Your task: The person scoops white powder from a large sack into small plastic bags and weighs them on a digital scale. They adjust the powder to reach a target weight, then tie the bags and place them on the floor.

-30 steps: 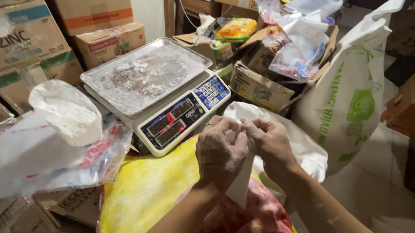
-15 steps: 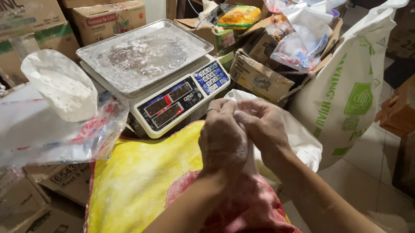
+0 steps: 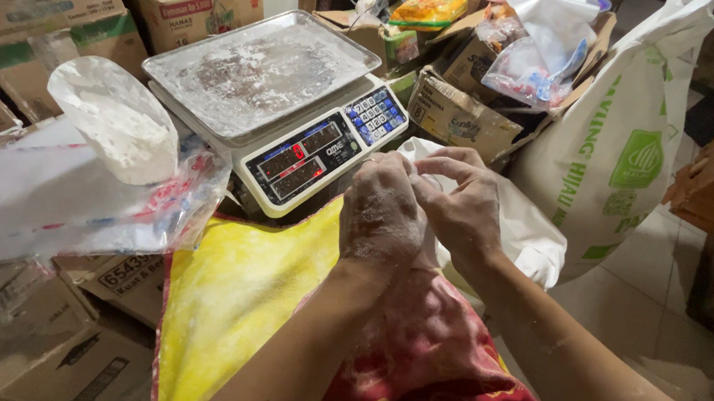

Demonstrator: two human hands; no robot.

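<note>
the big yellow and red sack (image 3: 238, 303) lies low in front. a tall white sack (image 3: 624, 145) stands at the right. one silver scale (image 3: 281, 104) with a dusty tray sits behind the hands. one small white bag (image 3: 516, 222) is under the hands, just in front of the scale. the left hand (image 3: 379, 216) and right hand (image 3: 459, 205) pinch its top tight, fingers close together. i think it is best to twist the top firmly and keep it up so no powder spills. one scoop (image 3: 117, 117) of white powder rests at the left.
</note>
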